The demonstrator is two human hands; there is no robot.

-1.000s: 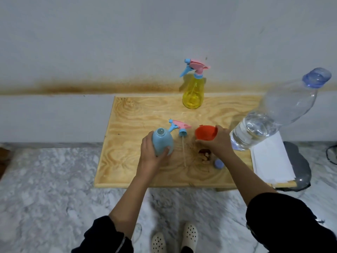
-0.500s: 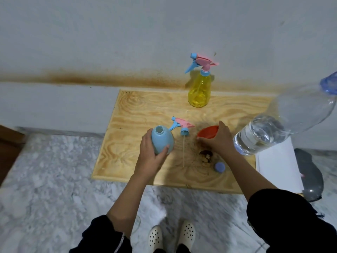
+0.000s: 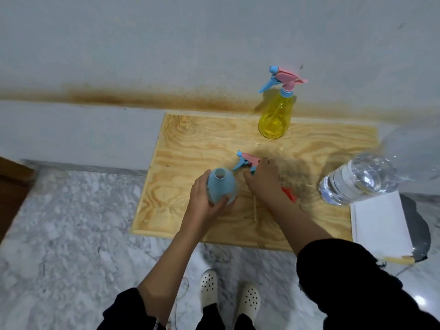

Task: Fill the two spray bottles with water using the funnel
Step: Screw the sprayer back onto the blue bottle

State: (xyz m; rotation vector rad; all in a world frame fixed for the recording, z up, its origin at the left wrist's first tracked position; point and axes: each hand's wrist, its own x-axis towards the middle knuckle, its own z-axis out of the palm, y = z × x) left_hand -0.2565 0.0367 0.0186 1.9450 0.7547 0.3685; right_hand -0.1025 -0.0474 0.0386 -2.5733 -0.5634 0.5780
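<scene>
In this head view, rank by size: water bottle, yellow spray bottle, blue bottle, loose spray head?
1. water bottle, though nearest the camera
2. yellow spray bottle
3. blue bottle
4. loose spray head, partly under the right hand

On the board (image 3: 190, 144), light wood with swirling grain: pale blue bottle (image 3: 222, 186); translucent yellow bottle (image 3: 275, 117) at far edge, pink-and-blue trigger head (image 3: 285, 79); red funnel (image 3: 289, 194). Floor (image 3: 71, 222) grey-white marbled.

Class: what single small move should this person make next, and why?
Probably seat the orange funnel in the open neck of the blue bottle. The left hand grips that bottle, its spray head lies off on the board, and the funnel shows beside the blurred right hand, not yet in the neck.
</scene>
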